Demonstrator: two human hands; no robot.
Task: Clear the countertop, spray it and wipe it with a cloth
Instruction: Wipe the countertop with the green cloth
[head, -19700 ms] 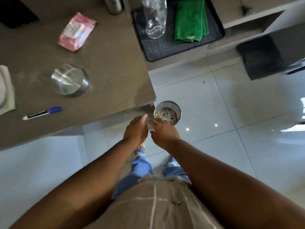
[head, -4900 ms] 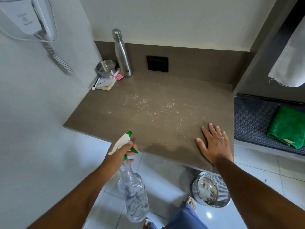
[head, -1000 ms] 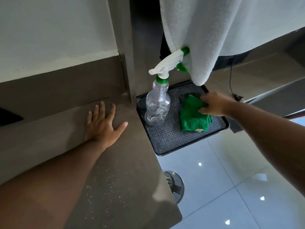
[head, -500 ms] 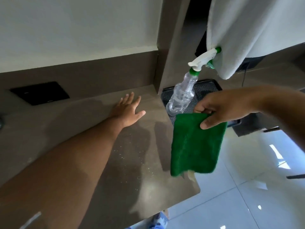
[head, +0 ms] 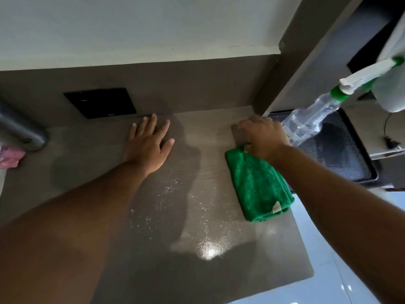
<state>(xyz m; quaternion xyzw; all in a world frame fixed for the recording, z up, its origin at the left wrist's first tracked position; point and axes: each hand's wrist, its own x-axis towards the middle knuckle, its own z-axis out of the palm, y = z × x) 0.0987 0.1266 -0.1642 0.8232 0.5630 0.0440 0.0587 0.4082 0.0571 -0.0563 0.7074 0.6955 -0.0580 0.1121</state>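
The brown countertop [head: 179, 270] carries wet droplets and white specks across its middle. A folded green cloth [head: 258, 185] lies flat on its right side, near the back corner. My right hand [head: 263, 137] grips the cloth's far end and presses it onto the surface. My left hand [head: 151, 141] rests flat on the counter by the back wall, fingers spread, holding nothing. The clear spray bottle [head: 306, 121] with a white and green trigger stands on the dark tray [head: 341, 163] to the right of the counter.
A black wall socket [head: 100, 102] sits on the backsplash. At the far left are a steel bottle [head: 17, 126] and a pink packet [head: 9, 154]. A white towel [head: 392, 62] hangs at the upper right. Shiny floor tiles [head: 341, 249] lie beyond the counter's right edge.
My right hand lifted the green cloth off the tray, carried it left over the counter and set it down on the surface. My left hand stayed flat on the counter.
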